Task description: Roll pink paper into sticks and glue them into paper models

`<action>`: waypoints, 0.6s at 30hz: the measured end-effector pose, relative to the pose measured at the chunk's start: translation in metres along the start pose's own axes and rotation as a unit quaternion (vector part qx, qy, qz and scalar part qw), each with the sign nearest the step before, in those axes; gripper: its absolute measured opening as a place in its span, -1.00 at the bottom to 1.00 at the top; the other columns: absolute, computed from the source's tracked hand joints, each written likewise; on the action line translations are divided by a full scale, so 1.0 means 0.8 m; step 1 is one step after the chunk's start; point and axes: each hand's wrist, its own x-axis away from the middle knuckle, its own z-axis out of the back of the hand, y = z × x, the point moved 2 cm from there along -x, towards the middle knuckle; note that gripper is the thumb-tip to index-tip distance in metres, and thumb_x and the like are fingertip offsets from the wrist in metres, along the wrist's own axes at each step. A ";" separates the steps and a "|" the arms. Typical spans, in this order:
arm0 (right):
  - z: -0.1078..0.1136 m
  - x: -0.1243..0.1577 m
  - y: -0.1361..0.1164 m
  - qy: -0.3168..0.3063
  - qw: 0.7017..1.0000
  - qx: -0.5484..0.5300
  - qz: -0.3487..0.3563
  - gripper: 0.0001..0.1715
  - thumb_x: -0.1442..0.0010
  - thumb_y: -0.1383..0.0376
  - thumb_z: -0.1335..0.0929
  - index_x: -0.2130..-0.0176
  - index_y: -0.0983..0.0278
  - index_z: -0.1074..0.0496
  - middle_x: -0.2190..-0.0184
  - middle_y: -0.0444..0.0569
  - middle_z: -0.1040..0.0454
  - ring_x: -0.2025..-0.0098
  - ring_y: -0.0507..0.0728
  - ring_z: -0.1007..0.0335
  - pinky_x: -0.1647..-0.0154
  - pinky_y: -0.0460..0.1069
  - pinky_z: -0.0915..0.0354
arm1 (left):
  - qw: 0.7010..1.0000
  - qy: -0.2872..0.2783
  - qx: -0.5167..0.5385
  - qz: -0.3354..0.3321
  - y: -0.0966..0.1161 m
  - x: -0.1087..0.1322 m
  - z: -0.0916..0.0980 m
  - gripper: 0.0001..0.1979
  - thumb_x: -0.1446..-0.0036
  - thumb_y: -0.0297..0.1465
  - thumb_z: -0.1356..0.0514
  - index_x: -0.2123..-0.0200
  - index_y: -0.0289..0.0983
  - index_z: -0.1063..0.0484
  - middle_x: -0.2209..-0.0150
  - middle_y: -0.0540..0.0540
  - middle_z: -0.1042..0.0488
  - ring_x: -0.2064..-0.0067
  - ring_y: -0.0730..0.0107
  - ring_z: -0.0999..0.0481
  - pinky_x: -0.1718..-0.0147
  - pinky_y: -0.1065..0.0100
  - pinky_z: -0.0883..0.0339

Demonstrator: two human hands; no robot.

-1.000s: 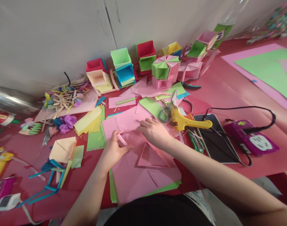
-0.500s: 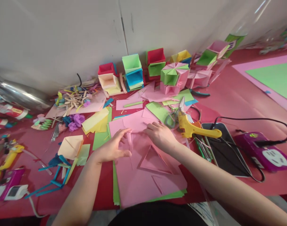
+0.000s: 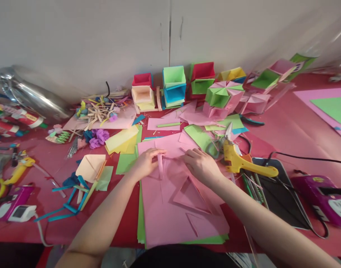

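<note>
The clothing [image 3: 178,257] is black; forearms [image 3: 111,212], left hand [image 3: 147,162] and right hand [image 3: 202,164] are bare.

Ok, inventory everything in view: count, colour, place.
paper stack: one, pink over green, front centre
pink strip: one, pink, over stack
triangular piece: one, pink, on stack
paper boxes: several, multicoloured, along wall
glue gun: at least one, yellow, right of stack
phone-like slab: one, black, right
power sockets: two, purple, far left, far right
steel vessel: one, silver, back left
craft sticks: many, tan, back left
flowers: several, purple, left
stick frame: one, blue, front left
loose papers: many, mixed colours, around stack
table: one, red, underneath
left hand: one, bare, at the strip
right hand: one, bare, stack's right side
</note>
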 end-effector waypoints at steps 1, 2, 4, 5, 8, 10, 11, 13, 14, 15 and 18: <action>0.000 -0.001 0.000 -0.002 1.000 -0.001 -0.001 -0.77 -0.13 0.48 -0.25 0.37 0.30 -0.47 0.38 0.00 -0.43 0.31 0.09 -0.25 0.35 -0.06 -0.12 | 1.000 0.010 -0.006 -0.002 -0.001 0.000 -0.001 -0.71 -0.05 -0.52 -0.16 0.12 -0.20 -0.42 0.09 -0.10 -0.46 0.03 0.32 -0.42 0.02 0.23 -0.29; 0.001 -0.002 0.000 -0.003 1.000 -0.002 -0.001 -0.76 -0.13 0.48 -0.24 0.34 0.30 -0.48 0.38 0.00 -0.43 0.31 0.09 -0.25 0.34 -0.06 -0.12 | 1.000 0.019 -0.012 -0.005 -0.002 0.000 -0.003 -0.72 -0.04 -0.53 -0.17 0.14 -0.21 -0.43 0.10 -0.10 -0.47 0.04 0.32 -0.42 0.02 0.22 -0.28; 0.001 -0.003 0.000 -0.007 1.000 -0.004 -0.003 -0.74 -0.13 0.48 -0.24 0.29 0.29 -0.49 0.36 0.00 -0.44 0.30 0.09 -0.26 0.33 -0.06 -0.13 | 0.999 0.036 -0.021 -0.013 -0.005 -0.001 -0.006 -0.75 -0.04 -0.54 -0.17 0.18 -0.21 -0.45 0.13 -0.09 -0.49 0.06 0.33 -0.42 0.02 0.22 -0.27; 0.001 -0.003 0.000 -0.009 1.000 -0.005 -0.003 -0.73 -0.13 0.48 -0.24 0.26 0.28 -0.49 0.36 -0.01 -0.44 0.29 0.09 -0.26 0.32 -0.06 -0.14 | 0.999 0.043 -0.024 -0.018 -0.007 -0.002 -0.007 -0.76 -0.04 -0.54 -0.17 0.20 -0.21 -0.46 0.15 -0.09 -0.49 0.07 0.34 -0.43 0.04 0.23 -0.28; 0.002 -0.003 0.000 -0.016 1.000 -0.009 -0.006 -0.71 -0.14 0.48 -0.24 0.24 0.27 -0.49 0.36 -0.01 -0.44 0.30 0.09 -0.27 0.33 -0.06 -0.14 | 0.997 0.063 -0.032 -0.026 -0.011 -0.004 -0.012 -0.79 -0.05 -0.55 -0.16 0.24 -0.22 -0.46 0.21 -0.07 -0.51 0.12 0.37 -0.44 0.08 0.26 -0.31; 0.004 -0.003 0.000 -0.020 1.000 -0.011 -0.009 -0.72 -0.13 0.49 -0.24 0.25 0.28 -0.50 0.36 -0.01 -0.44 0.30 0.09 -0.26 0.33 -0.06 -0.14 | 0.996 0.076 -0.040 -0.028 -0.012 -0.004 -0.015 -0.81 -0.05 -0.55 -0.16 0.26 -0.23 -0.46 0.23 -0.07 -0.51 0.14 0.38 -0.45 0.09 0.27 -0.32; 0.005 -0.003 0.000 -0.023 1.000 -0.012 -0.011 -0.73 -0.13 0.49 -0.24 0.28 0.29 -0.50 0.37 0.00 -0.44 0.31 0.09 -0.26 0.34 -0.05 -0.13 | 0.995 0.082 -0.044 -0.027 -0.012 -0.005 -0.016 -0.82 -0.05 -0.55 -0.16 0.27 -0.24 -0.46 0.23 -0.08 -0.51 0.14 0.38 -0.45 0.09 0.28 -0.32; 0.008 -0.004 -0.003 -0.026 0.999 -0.015 -0.013 -0.76 -0.13 0.47 -0.25 0.33 0.30 -0.50 0.36 0.01 -0.44 0.30 0.10 -0.25 0.33 -0.04 -0.12 | 0.994 0.093 -0.051 -0.025 -0.010 -0.005 -0.017 -0.85 -0.05 -0.54 -0.16 0.30 -0.25 -0.47 0.25 -0.08 -0.51 0.16 0.37 -0.45 0.11 0.28 -0.33; 0.009 -0.006 -0.004 -0.028 0.999 -0.017 -0.014 -0.77 -0.14 0.45 -0.26 0.34 0.30 -0.50 0.35 0.02 -0.44 0.30 0.10 -0.25 0.32 -0.03 -0.12 | 0.993 0.097 -0.055 -0.023 -0.010 -0.005 -0.018 -0.86 -0.04 -0.54 -0.16 0.32 -0.25 -0.47 0.25 -0.08 -0.52 0.16 0.37 -0.46 0.11 0.28 -0.33; 0.011 -0.008 -0.007 -0.029 0.999 -0.021 -0.014 -0.79 -0.15 0.41 -0.26 0.34 0.29 -0.50 0.33 0.02 -0.44 0.28 0.11 -0.25 0.30 -0.03 -0.11 | 0.993 0.101 -0.058 -0.021 -0.009 -0.005 -0.018 -0.86 -0.04 -0.54 -0.16 0.33 -0.25 -0.47 0.26 -0.08 -0.52 0.16 0.36 -0.46 0.12 0.28 -0.33; 0.008 -0.021 -0.018 -0.033 0.999 -0.038 -0.016 -0.79 -0.18 0.30 -0.27 0.27 0.26 -0.50 0.31 0.02 -0.44 0.24 0.12 -0.25 0.27 -0.02 -0.11 | 0.992 0.110 -0.066 -0.013 -0.009 -0.003 -0.021 -0.83 -0.02 -0.55 -0.17 0.30 -0.24 -0.46 0.25 -0.06 -0.52 0.16 0.36 -0.46 0.10 0.28 -0.33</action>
